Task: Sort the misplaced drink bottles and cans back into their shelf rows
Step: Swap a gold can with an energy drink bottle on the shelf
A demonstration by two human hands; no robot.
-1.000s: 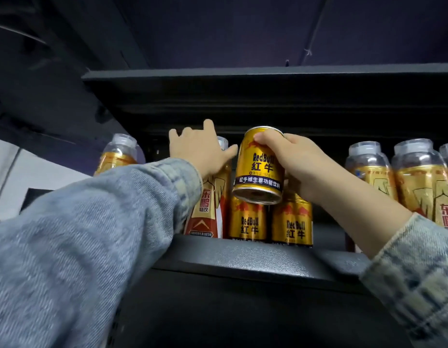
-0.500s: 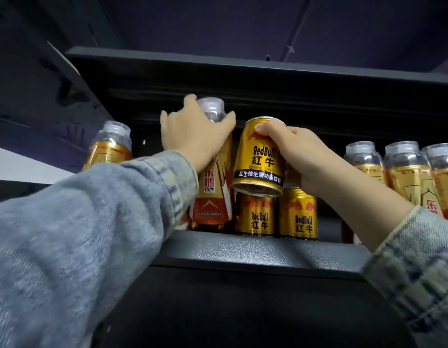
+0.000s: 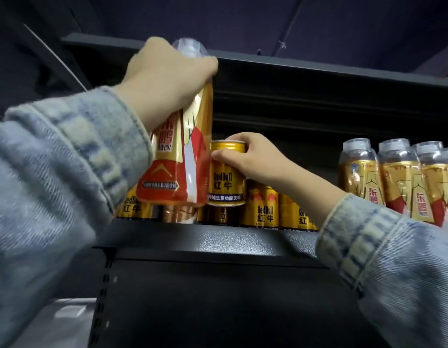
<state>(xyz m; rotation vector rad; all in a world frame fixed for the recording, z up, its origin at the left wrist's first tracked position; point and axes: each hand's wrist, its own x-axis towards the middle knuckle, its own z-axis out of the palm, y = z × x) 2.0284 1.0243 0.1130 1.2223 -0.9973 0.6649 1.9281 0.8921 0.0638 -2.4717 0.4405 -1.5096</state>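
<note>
- The drink bottle [image 3: 182, 151] is a tall plastic one with a glossy gold-and-red wrap printed with Chinese characters, and a clear domed cap over its neck.
- We see it held up at the left end of the shelf [image 3: 218, 242], leaning slightly, in front of the standing cans [image 3: 262, 204]. Below the wrap its base shows a coppery colour, and we cannot tell whether it touches the shelf.
- The left hand [image 3: 165, 81] grips the bottle's shoulder just under the cap, with the fingers curled round the far side and the thumb across the near side.
- The gold can [image 3: 226, 177] is a short, smooth metal cylinder marked RedBull, with a dark band of small print near its foot. It hangs just beside the bottle, lifted above the row of matching cans.
- The right hand [image 3: 253, 156] holds this can by its upper end. The fingers are curved over the rim and the thumb presses the near side.
- The standing cans are the same shiny gold with red marks, packed side by side on the shelf.
- To the right we find a row of bottles [image 3: 393, 179] of the held bottle's kind. They stand close together, clear caps up.
- The shelf is dark metal with a finely pebbled front lip, and a second dark board [image 3: 318, 71] runs above it.
- Both arms wear faded blue denim sleeves [image 3: 54, 172] with stitched cuffs.
</note>
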